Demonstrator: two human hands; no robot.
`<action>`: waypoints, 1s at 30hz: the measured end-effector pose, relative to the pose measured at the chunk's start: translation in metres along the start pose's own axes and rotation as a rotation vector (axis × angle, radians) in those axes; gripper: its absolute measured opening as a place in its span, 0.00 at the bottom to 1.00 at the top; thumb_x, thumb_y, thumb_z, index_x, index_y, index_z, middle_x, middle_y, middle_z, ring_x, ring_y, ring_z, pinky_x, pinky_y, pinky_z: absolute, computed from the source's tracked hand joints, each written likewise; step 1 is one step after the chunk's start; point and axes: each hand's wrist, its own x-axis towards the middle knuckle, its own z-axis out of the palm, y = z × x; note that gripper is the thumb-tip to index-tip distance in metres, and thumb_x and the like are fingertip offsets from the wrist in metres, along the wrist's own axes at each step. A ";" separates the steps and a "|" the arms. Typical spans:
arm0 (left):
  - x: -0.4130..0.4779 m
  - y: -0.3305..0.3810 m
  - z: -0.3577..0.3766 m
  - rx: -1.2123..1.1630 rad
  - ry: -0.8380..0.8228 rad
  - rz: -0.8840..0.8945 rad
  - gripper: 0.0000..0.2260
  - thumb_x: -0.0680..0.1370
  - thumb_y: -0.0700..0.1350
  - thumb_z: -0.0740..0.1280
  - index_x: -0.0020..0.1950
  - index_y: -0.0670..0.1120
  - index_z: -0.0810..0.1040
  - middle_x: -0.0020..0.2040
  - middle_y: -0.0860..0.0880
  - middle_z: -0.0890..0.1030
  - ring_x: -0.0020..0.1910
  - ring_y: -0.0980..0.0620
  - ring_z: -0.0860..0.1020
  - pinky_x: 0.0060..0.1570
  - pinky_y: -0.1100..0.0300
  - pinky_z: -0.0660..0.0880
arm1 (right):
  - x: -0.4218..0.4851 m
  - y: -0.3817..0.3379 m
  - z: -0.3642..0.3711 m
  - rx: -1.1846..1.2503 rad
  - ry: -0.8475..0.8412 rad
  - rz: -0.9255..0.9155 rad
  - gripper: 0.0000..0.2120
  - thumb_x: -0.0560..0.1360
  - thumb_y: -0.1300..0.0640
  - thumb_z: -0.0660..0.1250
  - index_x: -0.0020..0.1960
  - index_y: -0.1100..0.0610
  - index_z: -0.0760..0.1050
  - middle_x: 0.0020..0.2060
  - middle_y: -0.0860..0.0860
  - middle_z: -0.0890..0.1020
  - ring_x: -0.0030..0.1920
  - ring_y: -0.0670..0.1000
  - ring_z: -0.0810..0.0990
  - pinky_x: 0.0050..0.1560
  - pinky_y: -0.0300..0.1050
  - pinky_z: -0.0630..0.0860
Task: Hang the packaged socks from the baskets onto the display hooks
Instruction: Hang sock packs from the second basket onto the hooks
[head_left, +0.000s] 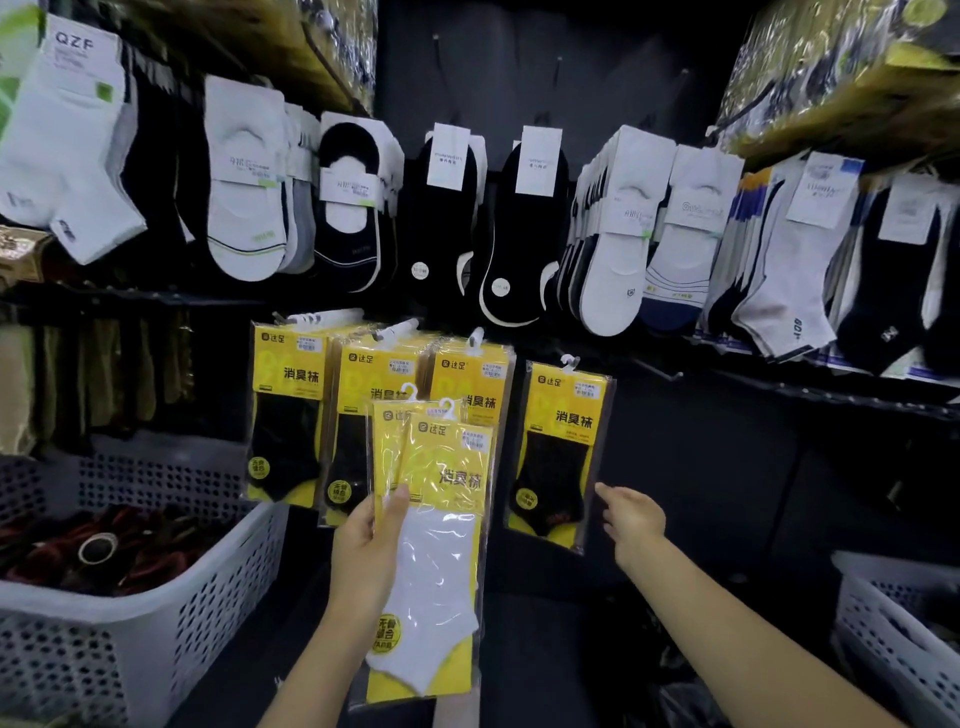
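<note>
My left hand (366, 540) grips the packs of white socks (436, 545), thumb laid across the clear front and fingers curled behind; there seem to be two packs, one tucked behind the other, held upright with their small white hangers at the top. My right hand (634, 519) holds nothing; its fingers are loosely stretched toward the lower right edge of a hanging pack of black socks (558, 452), just beside it, and I cannot tell whether they touch.

That pack hangs alone on the dark back panel (727, 493); to its left, more yellow packs of black socks (285, 415) hang in three bunches, partly behind the ones I hold. Above them a row of loose-carded socks (249, 197), white, black and navy, runs the width of the wall on hooks; higher up a few bare hooks (558, 67) stick out of the panel; shiny wrapped goods crowd the top corners.

A pale perforated basket (218, 613) sits low on my left, with dark red items (104, 551) inside; a second perforated basket (893, 623) stands at the lower right, its contents too dim to make out; the floor between is dark.
</note>
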 end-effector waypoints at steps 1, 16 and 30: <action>-0.001 -0.001 0.001 -0.018 -0.004 -0.015 0.12 0.75 0.58 0.64 0.36 0.53 0.79 0.32 0.50 0.79 0.31 0.51 0.76 0.32 0.59 0.71 | -0.006 0.005 -0.001 -0.016 -0.019 -0.017 0.14 0.74 0.60 0.71 0.58 0.62 0.76 0.59 0.59 0.78 0.60 0.57 0.77 0.62 0.51 0.74; -0.014 0.004 0.019 -0.038 -0.044 -0.030 0.09 0.78 0.48 0.65 0.43 0.45 0.81 0.36 0.50 0.85 0.33 0.58 0.82 0.27 0.67 0.74 | -0.082 0.030 0.002 0.056 -0.438 -0.186 0.03 0.75 0.61 0.69 0.49 0.58 0.79 0.44 0.54 0.86 0.44 0.51 0.84 0.49 0.46 0.79; -0.006 0.010 0.005 -0.066 0.012 -0.018 0.10 0.79 0.50 0.62 0.47 0.46 0.80 0.38 0.53 0.85 0.34 0.58 0.83 0.26 0.68 0.74 | -0.026 -0.058 0.001 -0.111 -0.225 -0.407 0.08 0.79 0.66 0.60 0.54 0.60 0.76 0.42 0.49 0.82 0.40 0.44 0.80 0.32 0.32 0.76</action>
